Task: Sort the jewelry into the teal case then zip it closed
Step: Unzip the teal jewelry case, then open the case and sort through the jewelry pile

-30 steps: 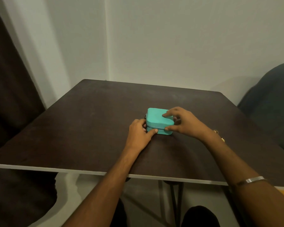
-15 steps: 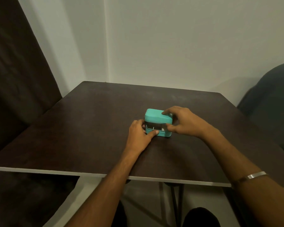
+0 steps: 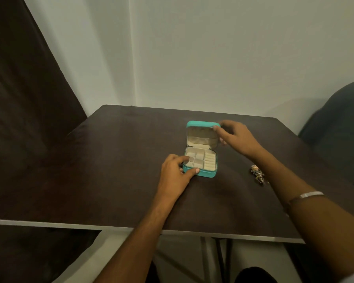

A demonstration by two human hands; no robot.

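Observation:
The teal case [image 3: 207,173] stands open on the dark table [image 3: 114,166], its lid upright and its cream compartments showing with nothing visible in them. My left hand [image 3: 175,176] grips the front left corner of the base, thumb along the front wall. My right hand [image 3: 236,136] holds the lid's upper right corner between thumb and fingers. A small heap of jewelry [image 3: 258,174] lies on the table to the right of the case, just beside my right forearm.
A dark curtain [image 3: 23,111] hangs at the left. A dark padded chair [image 3: 339,127] stands by the table's right edge. A white wall runs behind the table. The table's near edge [image 3: 131,228] is pale.
My right hand has swung the lid up from nearly closed to fully upright. My left hand stayed on the base. The jewelry heap has come into view beside my right forearm.

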